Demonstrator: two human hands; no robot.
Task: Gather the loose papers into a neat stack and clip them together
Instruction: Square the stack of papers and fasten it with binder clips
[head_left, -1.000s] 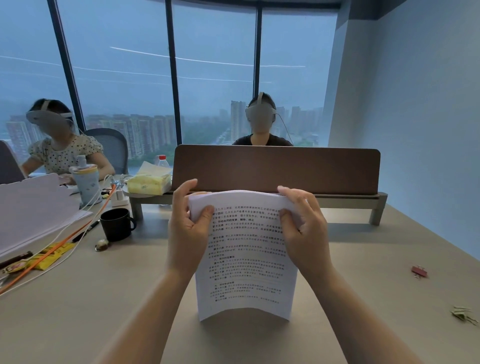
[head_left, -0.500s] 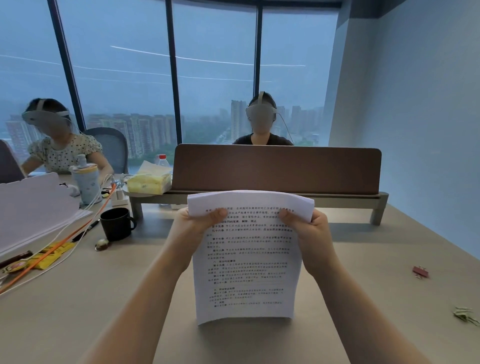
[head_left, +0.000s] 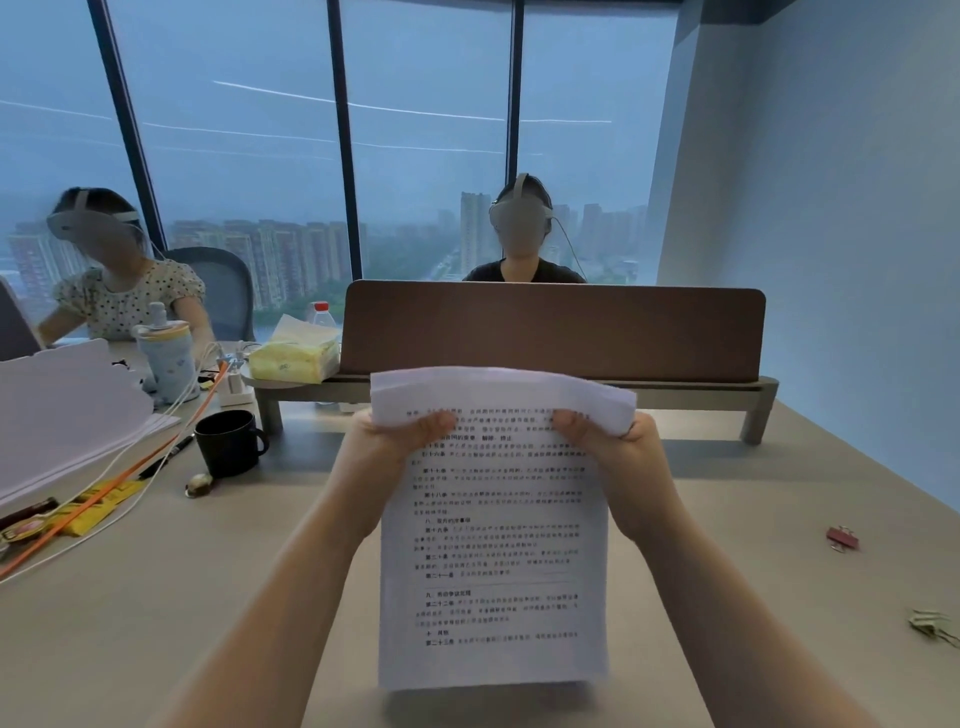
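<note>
A stack of printed white papers (head_left: 493, 561) stands upright in front of me, its bottom edge near the tabletop and its top edge curling toward me. My left hand (head_left: 387, 452) grips the stack's upper left side, thumb on the front page. My right hand (head_left: 618, 457) grips the upper right side the same way. A red binder clip (head_left: 841, 538) lies on the table (head_left: 156, 623) to the right, apart from the papers. Green binder clips (head_left: 932, 626) lie further right near the frame edge.
A black mug (head_left: 228, 441), a pen, cables and yellow packets lie at the left, beside a pile of white sheets (head_left: 67, 410). A brown divider panel (head_left: 550, 332) crosses the table behind the papers. Two people with headsets sit beyond it.
Both hands slid from the stack's top edge down to its upper sides. The papers now stand taller and straighter, with the bottom edge lower and slightly blurred.
</note>
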